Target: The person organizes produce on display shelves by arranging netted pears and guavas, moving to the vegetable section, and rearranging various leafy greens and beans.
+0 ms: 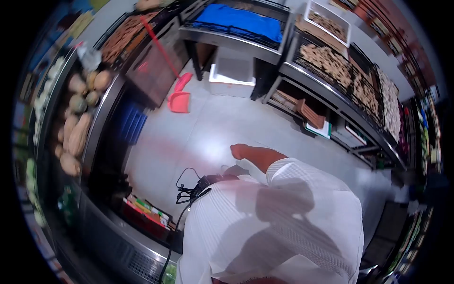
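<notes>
My right hand (pixel 240 151) is in front of my white shirt (pixel 317 199), over the pale floor. Its forearm reaches in from the right, and the hand looks small and blurred, so its fingers cannot be made out. Nothing visible is held in it. Below and to the left of it, a black device (pixel 206 181) with looped black cables (pixel 187 195) hangs by my waist. My left hand does not show.
Squash (pixel 79 135) fill the left stand. A red dustpan (pixel 179 102) lies on the floor (pixel 208 128) beside a red-handled broom (pixel 161 47). A white foam box (pixel 231 87) stands under a rack with blue cloth (pixel 239 21). Root-like produce (pixel 326 61) lines the right stand.
</notes>
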A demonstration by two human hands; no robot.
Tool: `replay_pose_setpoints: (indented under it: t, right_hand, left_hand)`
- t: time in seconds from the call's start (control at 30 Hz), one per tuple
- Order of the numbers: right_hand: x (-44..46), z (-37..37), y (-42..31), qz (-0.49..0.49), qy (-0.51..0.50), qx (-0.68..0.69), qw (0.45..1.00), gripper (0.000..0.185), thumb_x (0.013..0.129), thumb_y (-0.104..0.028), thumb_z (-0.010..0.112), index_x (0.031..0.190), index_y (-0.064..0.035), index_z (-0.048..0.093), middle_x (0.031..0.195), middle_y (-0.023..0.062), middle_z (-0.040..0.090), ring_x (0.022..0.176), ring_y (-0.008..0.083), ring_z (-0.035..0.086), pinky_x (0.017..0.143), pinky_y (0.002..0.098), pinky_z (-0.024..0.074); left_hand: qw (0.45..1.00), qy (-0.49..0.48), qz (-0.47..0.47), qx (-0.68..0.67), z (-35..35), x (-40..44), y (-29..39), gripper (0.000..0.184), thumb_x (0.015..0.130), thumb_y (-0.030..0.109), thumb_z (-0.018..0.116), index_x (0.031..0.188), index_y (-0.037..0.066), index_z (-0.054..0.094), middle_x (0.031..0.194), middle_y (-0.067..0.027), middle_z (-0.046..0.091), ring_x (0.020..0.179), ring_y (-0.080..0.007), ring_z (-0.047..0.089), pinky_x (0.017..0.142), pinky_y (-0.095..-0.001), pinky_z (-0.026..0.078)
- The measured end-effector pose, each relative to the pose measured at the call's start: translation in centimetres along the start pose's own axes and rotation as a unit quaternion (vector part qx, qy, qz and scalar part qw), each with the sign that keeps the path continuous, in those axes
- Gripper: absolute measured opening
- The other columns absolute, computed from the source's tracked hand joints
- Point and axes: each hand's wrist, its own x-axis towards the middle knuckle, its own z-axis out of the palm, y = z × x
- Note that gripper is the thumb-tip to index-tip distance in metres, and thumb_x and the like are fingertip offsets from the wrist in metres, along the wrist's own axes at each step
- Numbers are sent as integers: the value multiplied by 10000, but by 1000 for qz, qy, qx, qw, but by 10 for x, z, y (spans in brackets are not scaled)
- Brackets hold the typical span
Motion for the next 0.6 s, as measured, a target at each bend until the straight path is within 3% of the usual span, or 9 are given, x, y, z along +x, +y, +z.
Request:
replay_pose_setpoints:
  t: [0.13, 0.3, 0.4, 0.47, 0.6]
  right_hand:
    - [-37, -18, 105, 147, 137, 88, 976, 348, 902, -143, 532, 1189, 17, 647, 1173, 266, 709, 1097, 420, 687, 934, 504, 554]
    - [-105, 34, 205, 260, 123, 130, 949, 329, 898, -208, 548, 1069, 20, 712, 1151, 265, 711, 1113, 418, 673, 967, 483, 547]
    - [-176, 91, 205, 320, 194, 165, 912, 316, 898, -247, 558, 982, 6, 727, 1097, 247, 718, 1132, 407, 652, 974, 487, 531]
    - [-206, 169, 199, 346, 208, 185, 896, 315, 895, -269, 565, 911, -4, 733, 1065, 239, 718, 1099, 404, 654, 951, 493, 533]
    - [-284, 289, 137, 358, 160, 194, 899, 318, 887, -305, 582, 855, -36, 749, 1024, 218, 718, 998, 403, 671, 884, 512, 544]
  left_hand:
    - [992, -62, 58, 98, -35, 57, 49, 552, 709, 454, 878, 901, -13, 657, 871, -248, 708, 814, -450, 703, 769, -503, 566]
    - [947, -110, 162, 253, -94, 151, 112, 505, 715, 439, 870, 864, -3, 676, 842, -246, 711, 794, -450, 703, 757, -499, 566]
    - [927, -59, 238, 283, -125, 214, 154, 478, 719, 430, 865, 842, 3, 687, 825, -244, 712, 782, -450, 703, 750, -497, 566]
    - [924, -8, 300, 238, -134, 248, 208, 222, 698, 185, 709, 701, -33, 663, 791, -264, 687, 771, -464, 655, 741, -520, 544]
    - [889, 18, 415, 194, -97, 326, 337, 204, 765, 143, 722, 874, -20, 663, 894, -234, 697, 840, -429, 668, 788, -501, 544]
